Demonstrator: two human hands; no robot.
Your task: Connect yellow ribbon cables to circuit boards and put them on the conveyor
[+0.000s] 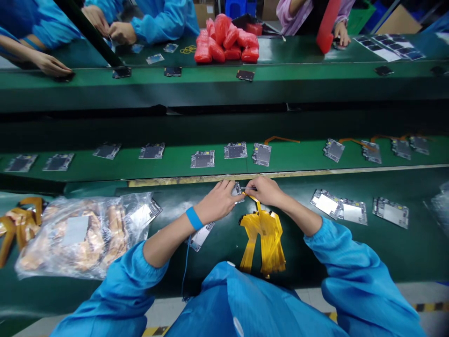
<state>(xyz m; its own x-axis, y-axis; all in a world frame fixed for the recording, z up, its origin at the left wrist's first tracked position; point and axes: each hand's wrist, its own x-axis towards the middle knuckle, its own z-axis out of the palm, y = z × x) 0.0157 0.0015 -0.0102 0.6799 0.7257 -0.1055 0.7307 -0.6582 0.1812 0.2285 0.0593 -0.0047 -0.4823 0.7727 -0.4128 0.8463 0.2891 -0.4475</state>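
Observation:
My left hand (221, 201), with a blue wrist strap (194, 218), is closed on a small circuit board (237, 189) and holds it against the green bench. My right hand (265, 191) pinches a thin grey tool (249, 188) that looks like tweezers, its tip at the board's right edge. Between the hands a yellow flex cable (257, 203) runs from the board; its join is partly hidden by my fingers. Just below lies a fanned pile of yellow flex cables (262, 238). Another circuit board (202, 236) lies under my left wrist.
Left stands a clear plastic bag (87, 238) of copper-coloured parts. Several boards lie right, including one board (391, 212). A green conveyor (224, 169) ahead carries spaced boards, some with orange cables. Co-workers' hands (122, 33) work across it, near red wrapped bundles (226, 42).

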